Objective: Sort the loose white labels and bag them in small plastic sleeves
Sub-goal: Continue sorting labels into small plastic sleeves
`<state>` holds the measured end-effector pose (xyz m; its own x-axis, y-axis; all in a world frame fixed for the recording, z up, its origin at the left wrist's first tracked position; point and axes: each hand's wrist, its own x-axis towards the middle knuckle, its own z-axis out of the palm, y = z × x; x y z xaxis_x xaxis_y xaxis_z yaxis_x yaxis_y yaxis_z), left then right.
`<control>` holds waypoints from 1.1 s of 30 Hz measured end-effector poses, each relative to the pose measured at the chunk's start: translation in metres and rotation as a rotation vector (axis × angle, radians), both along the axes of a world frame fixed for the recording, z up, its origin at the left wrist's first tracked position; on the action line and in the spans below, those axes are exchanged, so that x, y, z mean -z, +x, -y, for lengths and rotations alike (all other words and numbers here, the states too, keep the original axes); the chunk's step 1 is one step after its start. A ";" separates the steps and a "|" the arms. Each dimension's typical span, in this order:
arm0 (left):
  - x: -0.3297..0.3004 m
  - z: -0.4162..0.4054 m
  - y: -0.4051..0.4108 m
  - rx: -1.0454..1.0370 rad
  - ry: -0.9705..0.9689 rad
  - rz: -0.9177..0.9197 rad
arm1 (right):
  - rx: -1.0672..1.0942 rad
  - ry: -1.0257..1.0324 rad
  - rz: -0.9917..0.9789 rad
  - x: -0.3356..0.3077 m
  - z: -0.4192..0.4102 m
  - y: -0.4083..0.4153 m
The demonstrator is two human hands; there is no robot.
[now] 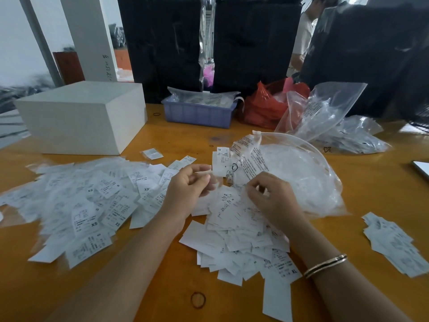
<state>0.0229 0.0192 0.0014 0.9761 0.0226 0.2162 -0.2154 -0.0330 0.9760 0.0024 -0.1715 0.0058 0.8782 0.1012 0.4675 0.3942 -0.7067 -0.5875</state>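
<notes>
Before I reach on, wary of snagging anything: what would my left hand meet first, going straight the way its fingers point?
Probably the XL label just beyond the left hand; depth is uncertain.

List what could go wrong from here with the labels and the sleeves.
1. Sizes could mix: the left pile shows XS and S labels, and it nearly meets the middle pile, which shows an XL.
2. The small pile lies near the table edge and could slide off.
3. The left hand and right hand work above loose labels, so a sleeve might catch a stray one.
</notes>
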 end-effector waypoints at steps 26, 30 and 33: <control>0.001 0.003 -0.003 0.014 0.121 0.125 | -0.211 0.738 -0.214 0.004 -0.014 0.002; -0.001 0.002 0.000 0.045 -0.085 -0.067 | -0.216 0.694 -0.212 0.005 -0.015 0.000; 0.000 -0.001 0.003 0.117 -0.255 -0.168 | -0.312 0.747 -0.274 0.004 -0.014 -0.001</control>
